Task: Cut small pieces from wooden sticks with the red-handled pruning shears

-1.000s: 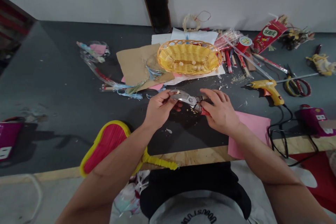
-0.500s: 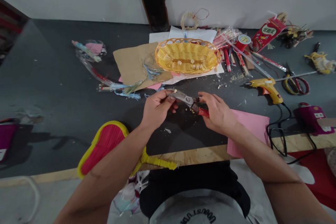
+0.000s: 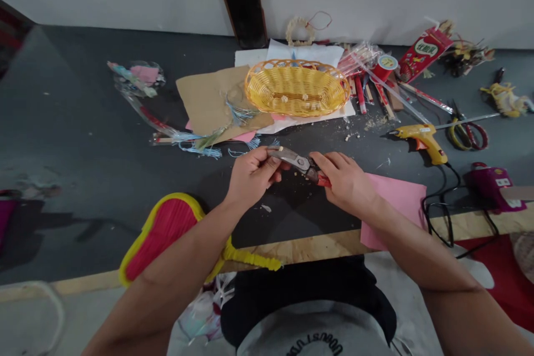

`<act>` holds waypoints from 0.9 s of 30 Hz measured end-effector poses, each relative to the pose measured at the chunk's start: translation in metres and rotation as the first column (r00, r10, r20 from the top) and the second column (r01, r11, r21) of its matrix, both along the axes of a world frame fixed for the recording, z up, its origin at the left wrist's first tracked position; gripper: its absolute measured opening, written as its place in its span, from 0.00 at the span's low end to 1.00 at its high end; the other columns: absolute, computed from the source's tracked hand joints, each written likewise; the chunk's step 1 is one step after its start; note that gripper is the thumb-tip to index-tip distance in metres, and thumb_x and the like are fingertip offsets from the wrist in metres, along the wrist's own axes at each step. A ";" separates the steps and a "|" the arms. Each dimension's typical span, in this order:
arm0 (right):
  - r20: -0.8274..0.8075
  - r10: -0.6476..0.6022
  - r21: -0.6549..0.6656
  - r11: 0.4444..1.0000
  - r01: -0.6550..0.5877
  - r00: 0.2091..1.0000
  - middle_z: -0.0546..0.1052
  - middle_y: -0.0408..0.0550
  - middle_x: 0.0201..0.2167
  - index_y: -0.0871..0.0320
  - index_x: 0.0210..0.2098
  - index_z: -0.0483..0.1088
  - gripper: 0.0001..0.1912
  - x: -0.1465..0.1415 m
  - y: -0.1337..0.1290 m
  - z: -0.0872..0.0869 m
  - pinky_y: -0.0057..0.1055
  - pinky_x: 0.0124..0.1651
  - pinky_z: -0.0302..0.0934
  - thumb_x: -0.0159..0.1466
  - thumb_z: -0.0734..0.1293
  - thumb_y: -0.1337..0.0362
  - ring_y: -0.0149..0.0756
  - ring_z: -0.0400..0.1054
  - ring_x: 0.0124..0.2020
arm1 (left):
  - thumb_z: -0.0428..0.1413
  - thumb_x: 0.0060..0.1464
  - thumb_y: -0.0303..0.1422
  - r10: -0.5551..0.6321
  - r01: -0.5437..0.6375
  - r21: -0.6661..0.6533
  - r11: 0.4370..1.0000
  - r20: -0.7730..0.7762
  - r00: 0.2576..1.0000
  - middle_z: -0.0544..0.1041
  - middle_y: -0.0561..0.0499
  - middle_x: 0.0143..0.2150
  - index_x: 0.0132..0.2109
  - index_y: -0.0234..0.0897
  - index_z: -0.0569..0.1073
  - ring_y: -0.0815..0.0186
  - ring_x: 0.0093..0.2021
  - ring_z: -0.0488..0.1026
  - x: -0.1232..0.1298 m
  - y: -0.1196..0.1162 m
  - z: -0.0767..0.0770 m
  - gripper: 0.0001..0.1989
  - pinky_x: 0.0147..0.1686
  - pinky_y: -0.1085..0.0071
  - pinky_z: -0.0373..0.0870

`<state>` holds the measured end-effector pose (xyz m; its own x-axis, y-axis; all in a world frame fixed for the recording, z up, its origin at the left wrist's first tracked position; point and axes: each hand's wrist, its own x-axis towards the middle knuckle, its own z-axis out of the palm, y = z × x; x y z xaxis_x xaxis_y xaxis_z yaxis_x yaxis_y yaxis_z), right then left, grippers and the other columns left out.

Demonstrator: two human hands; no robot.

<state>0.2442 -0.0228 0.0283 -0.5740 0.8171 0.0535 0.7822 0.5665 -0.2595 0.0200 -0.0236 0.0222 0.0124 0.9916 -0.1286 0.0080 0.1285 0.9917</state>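
Note:
My right hand [image 3: 348,182] is wrapped round the red handles of a pair of pruning shears [image 3: 301,162], whose metal blades point left. At the blades, the fingers of my left hand [image 3: 249,175] are closed in a pinch. A small pale piece [image 3: 281,148] shows at the blade tip by those fingers; its kind is too small to tell. Beyond my hands, a yellow woven basket [image 3: 297,87] holds several small whitish bits. Pale crumbs lie on the dark table below the shears.
A yellow glue gun [image 3: 422,142], scissors [image 3: 467,132] and a red drink carton [image 3: 425,50] are at right. Pink paper [image 3: 396,206] lies by my right forearm. A red-and-yellow fan-shaped piece [image 3: 167,228] is under my left forearm. Brown paper [image 3: 208,97] and blue tassels [image 3: 199,150] lie left of the basket.
The handles of the shears have come closer together as my right hand closed. The shears and both hands sit slightly lower in view.

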 end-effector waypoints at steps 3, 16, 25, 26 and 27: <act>0.058 -0.015 0.017 1.000 0.014 0.998 0.75 0.58 0.56 0.60 0.68 0.60 0.32 0.000 0.000 0.003 0.45 0.51 0.64 0.64 0.60 0.73 0.49 0.68 0.51 | 0.60 0.55 0.33 -0.011 0.011 0.013 1.000 -0.010 1.000 0.77 0.50 0.24 0.34 0.33 0.78 0.74 0.19 0.67 -0.002 0.001 0.001 0.07 0.15 0.80 0.57; 0.060 0.032 -0.006 0.999 -0.032 0.998 0.71 0.55 0.63 0.57 0.72 0.55 0.37 0.007 0.002 0.008 0.46 0.51 0.63 0.63 0.60 0.72 0.50 0.65 0.55 | 0.63 0.50 0.34 -0.119 0.135 -0.113 0.984 0.136 0.983 0.79 0.48 0.26 0.30 0.33 0.77 0.75 0.16 0.65 -0.007 0.002 -0.001 0.08 0.13 0.79 0.53; -0.017 0.036 -0.095 0.995 -0.037 0.999 0.75 0.55 0.54 0.56 0.67 0.62 0.32 0.003 0.001 0.007 0.42 0.53 0.63 0.63 0.60 0.74 0.47 0.68 0.51 | 0.65 0.51 0.37 -0.102 0.125 -0.098 0.987 0.211 0.972 0.79 0.48 0.26 0.29 0.33 0.77 0.78 0.14 0.61 -0.006 0.002 -0.007 0.11 0.13 0.79 0.53; -0.012 0.031 -0.106 0.994 -0.032 0.999 0.75 0.55 0.53 0.57 0.66 0.62 0.31 0.003 0.001 0.007 0.42 0.53 0.63 0.63 0.60 0.74 0.46 0.68 0.51 | 0.66 0.51 0.37 -0.103 0.127 -0.098 0.987 0.215 0.971 0.79 0.48 0.26 0.28 0.32 0.77 0.78 0.14 0.61 -0.005 0.002 -0.006 0.12 0.13 0.79 0.52; -0.004 0.020 -0.108 0.994 -0.020 1.000 0.75 0.55 0.53 0.57 0.65 0.63 0.31 0.003 0.000 0.008 0.42 0.53 0.63 0.63 0.60 0.74 0.46 0.69 0.50 | 0.66 0.51 0.38 -0.106 0.130 -0.099 0.987 0.218 0.970 0.79 0.48 0.26 0.28 0.32 0.77 0.77 0.14 0.62 -0.003 0.002 -0.005 0.13 0.13 0.79 0.52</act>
<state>0.2469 -0.0225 0.0360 -0.5905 0.8064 -0.0326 0.7700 0.5508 -0.3222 0.0166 -0.0215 0.0173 0.1671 0.9610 -0.2203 -0.1786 0.2493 0.9518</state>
